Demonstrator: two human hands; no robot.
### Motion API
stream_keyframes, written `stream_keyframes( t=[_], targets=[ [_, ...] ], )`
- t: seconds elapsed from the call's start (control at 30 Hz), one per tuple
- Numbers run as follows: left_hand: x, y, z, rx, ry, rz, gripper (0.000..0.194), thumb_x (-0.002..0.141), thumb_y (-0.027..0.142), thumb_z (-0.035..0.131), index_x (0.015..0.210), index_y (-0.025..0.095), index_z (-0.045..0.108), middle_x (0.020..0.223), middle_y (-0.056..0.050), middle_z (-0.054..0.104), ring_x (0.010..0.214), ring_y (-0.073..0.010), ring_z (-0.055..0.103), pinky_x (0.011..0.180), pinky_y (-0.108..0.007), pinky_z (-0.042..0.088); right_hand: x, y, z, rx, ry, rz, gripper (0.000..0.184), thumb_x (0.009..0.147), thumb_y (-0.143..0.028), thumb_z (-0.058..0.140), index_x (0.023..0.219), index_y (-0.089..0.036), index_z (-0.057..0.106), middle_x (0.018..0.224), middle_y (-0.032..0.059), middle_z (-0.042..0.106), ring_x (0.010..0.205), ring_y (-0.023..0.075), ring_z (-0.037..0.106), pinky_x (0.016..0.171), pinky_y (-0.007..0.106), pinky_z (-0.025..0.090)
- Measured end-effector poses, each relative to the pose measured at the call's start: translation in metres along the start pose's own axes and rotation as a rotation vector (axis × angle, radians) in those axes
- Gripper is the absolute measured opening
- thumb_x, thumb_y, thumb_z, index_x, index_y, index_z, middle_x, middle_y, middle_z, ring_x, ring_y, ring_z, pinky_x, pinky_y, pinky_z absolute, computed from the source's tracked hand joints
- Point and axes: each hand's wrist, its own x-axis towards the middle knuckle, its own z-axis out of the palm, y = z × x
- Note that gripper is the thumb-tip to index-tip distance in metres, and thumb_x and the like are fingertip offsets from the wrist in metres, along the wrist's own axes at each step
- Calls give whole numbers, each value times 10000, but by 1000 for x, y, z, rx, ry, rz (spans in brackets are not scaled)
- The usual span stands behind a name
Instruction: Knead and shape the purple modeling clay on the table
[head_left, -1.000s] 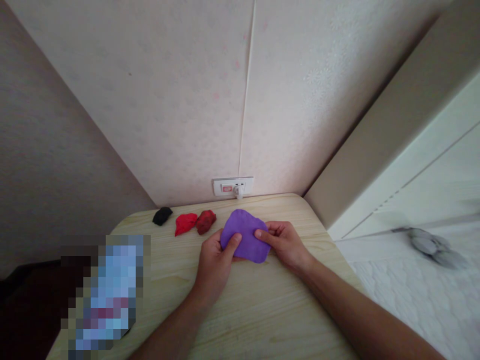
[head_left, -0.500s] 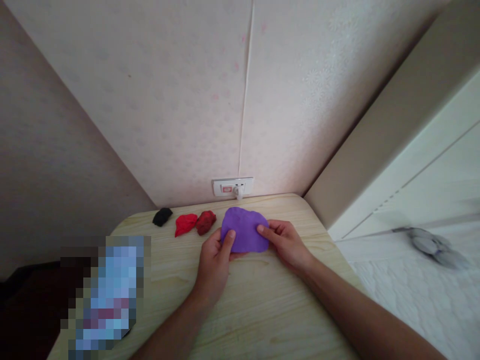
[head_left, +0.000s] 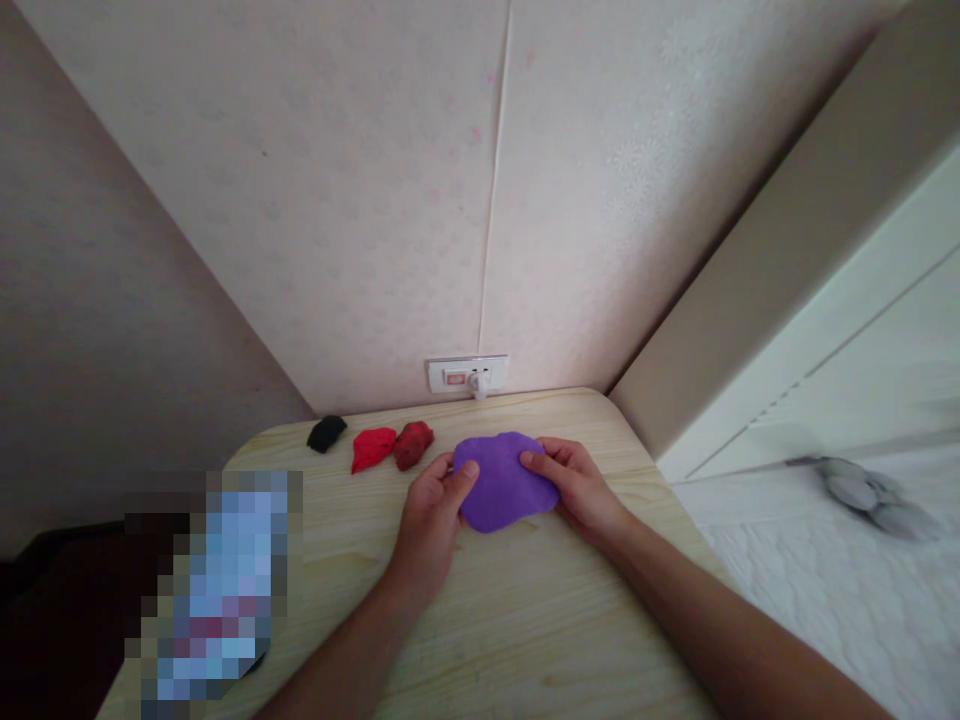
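Between my hands is a flat purple clay sheet (head_left: pixel 506 485), soft-looking and with an uneven rounded outline. My left hand (head_left: pixel 433 510) grips its left edge, thumb on top and fingers behind. At the right edge, my right hand (head_left: pixel 581 485) pinches it the same way. Left of the sheet, on the wooden tabletop (head_left: pixel 495 630), lie a dark red lump (head_left: pixel 413 446), a bright red lump (head_left: pixel 373 449) and a black lump (head_left: pixel 327 434). The two red lumps sit side by side, almost touching.
A wall socket (head_left: pixel 468 375) with a white plug sits just above the table's back edge, its cable running up the wall. A blurred-out bluish object (head_left: pixel 217 590) lies at the table's left. A grey object (head_left: pixel 862 490) rests on white quilted bedding (head_left: pixel 832 590) at right.
The purple clay sheet has turned in my hands and sits slightly lower and further right, its lower edge now hanging nearer me. Both hands have barely moved.
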Motion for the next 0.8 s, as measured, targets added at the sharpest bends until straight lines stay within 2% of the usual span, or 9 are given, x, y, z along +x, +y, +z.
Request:
stream_keyframes(
  t=[0.1, 0.2, 0.27, 0.43, 0.5, 0.63, 0.8],
  targets=[
    [2, -2, -2, 81, 4, 20, 397, 759, 374, 821, 1063, 142, 717, 986, -92, 777, 857, -213, 733, 819, -337, 574, -3, -1, 1, -71, -47, -4, 322, 722, -464, 851, 768, -164, 746, 656, -3, 695, 503, 110, 545, 511, 233, 428],
    [3, -5, -6, 131, 63, 52, 390, 727, 352, 842, 1032, 143, 716, 937, -76, 773, 788, -193, 715, 766, -312, 565, -6, -3, 3, -124, -111, -47, 318, 707, -431, 868, 879, -183, 768, 764, 7, 734, 643, 164, 640, 657, 288, 527],
    [3, -7, -8, 135, 97, 58, 384, 721, 345, 844, 1019, 145, 707, 877, -51, 755, 742, -177, 693, 719, -289, 552, -6, -3, 4, -144, -132, -75, 345, 678, -400, 891, 927, -190, 776, 814, 11, 749, 709, 186, 666, 734, 319, 547],
    [3, -10, -11, 189, 115, 87, 318, 722, 348, 839, 913, 148, 681, 778, -4, 695, 648, -128, 625, 616, -221, 500, -4, 4, 5, -212, -37, -161, 311, 669, -379, 896, 866, -177, 766, 791, 17, 737, 653, 163, 617, 652, 293, 513],
    [2, -9, -10, 263, 96, 116, 301, 746, 353, 821, 927, 148, 695, 784, -5, 696, 653, -125, 619, 604, -208, 491, -5, 7, 5, -290, 30, -247, 281, 691, -372, 883, 854, -184, 754, 769, 21, 720, 646, 166, 595, 623, 290, 494],
    [1, -6, -7, 363, 51, 96, 322, 806, 387, 765, 1006, 135, 745, 822, -41, 740, 751, -173, 671, 704, -248, 538, -11, 7, 6, -581, 129, -523, 160, 801, -330, 804, 889, -211, 741, 813, 47, 705, 723, 197, 598, 672, 315, 492],
    [0, -6, -8, 396, 62, 74, 338, 803, 444, 757, 897, 120, 762, 757, -47, 738, 672, -165, 645, 639, -245, 520, -20, 0, 11, -825, 114, -747, 93, 872, -246, 725, 962, -222, 728, 877, 61, 712, 801, 210, 630, 740, 335, 516]
  ],
)
